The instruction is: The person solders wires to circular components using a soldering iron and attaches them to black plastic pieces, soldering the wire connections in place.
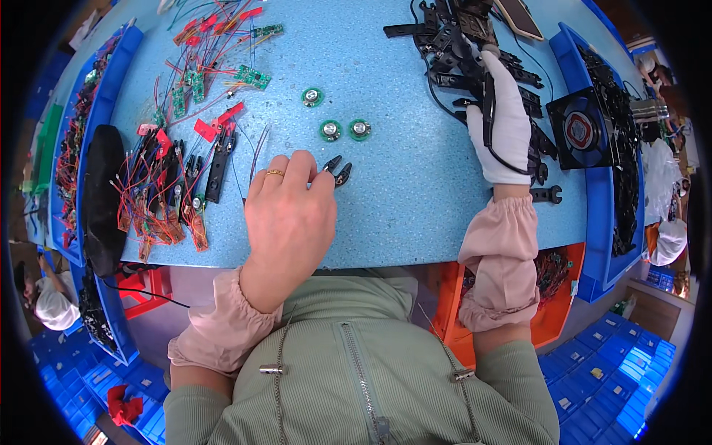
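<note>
My left hand (291, 208), bare with a ring, is closed with its fingers curled down. The forked end of a black wrench-shaped plastic part (340, 172) sticks out past its fingertips; the rest is hidden under the hand. Thin wires rise beside it. My right hand (504, 130), in a white glove, reaches into a heap of black plastic parts (449, 55). A slim black corded tool (488, 111) lies along its palm side, gripped by the fingers, which partly hide it. Three small round speakers, one of them this green-rimmed speaker (331, 130), lie between the hands.
Wired black assemblies with red tags (159, 185) and green circuit boards (252, 77) lie left. Blue bins (126, 55) flank the table, a black pouch (104, 200) beside the left one. At right stand a square black fan (581, 130) and, top, a phone (519, 16). An orange crate (445, 304) sits below.
</note>
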`<state>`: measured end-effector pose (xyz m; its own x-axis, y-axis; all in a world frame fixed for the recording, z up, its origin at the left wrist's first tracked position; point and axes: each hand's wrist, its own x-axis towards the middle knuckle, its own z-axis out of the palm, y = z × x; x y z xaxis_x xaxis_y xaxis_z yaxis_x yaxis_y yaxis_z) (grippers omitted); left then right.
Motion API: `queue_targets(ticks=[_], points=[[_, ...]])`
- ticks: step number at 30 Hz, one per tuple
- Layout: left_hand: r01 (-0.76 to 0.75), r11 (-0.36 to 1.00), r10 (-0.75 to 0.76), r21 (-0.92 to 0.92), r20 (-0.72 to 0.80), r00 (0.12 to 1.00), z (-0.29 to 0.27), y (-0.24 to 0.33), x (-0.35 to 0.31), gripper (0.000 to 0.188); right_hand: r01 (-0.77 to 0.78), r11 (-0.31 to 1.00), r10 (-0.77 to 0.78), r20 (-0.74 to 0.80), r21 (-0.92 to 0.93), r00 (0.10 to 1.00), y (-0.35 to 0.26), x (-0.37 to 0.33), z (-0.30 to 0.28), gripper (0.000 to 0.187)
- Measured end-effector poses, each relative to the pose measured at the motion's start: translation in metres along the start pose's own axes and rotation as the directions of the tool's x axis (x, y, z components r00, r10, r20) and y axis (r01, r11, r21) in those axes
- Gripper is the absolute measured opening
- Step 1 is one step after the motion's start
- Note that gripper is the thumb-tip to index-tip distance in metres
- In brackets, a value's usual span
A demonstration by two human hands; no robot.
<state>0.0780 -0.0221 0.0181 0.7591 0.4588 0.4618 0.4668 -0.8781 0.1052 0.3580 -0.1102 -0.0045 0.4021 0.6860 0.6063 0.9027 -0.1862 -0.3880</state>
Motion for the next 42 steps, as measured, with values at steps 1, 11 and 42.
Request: queue_targets(ticks=[1, 11, 42], points=[[0.001, 1.000, -0.001, 0.002, 0.003, 1.000, 0.000, 0.000, 0.000, 0.008, -0.005, 1.000, 0.005, 0.003, -0.028, 1.000, -0.002, 0.003, 0.000, 0.076], [-0.008, 1.000, 0.008, 0.009, 0.013, 1.000, -0.001, 0.001, 0.002, 0.008, 0.146, 0.989, -0.146, -0.017, 0.033, 0.989, 0.008, 0.026, 0.023, 0.076], [0.162, 0.980, -0.142, -0.111, 0.170, 0.975, -0.024, -0.091, -0.043, 0.049, 0.016, 0.967, -0.028, 0.042, 0.254, 0.999, -0.010, 0.023, 0.008, 0.082]])
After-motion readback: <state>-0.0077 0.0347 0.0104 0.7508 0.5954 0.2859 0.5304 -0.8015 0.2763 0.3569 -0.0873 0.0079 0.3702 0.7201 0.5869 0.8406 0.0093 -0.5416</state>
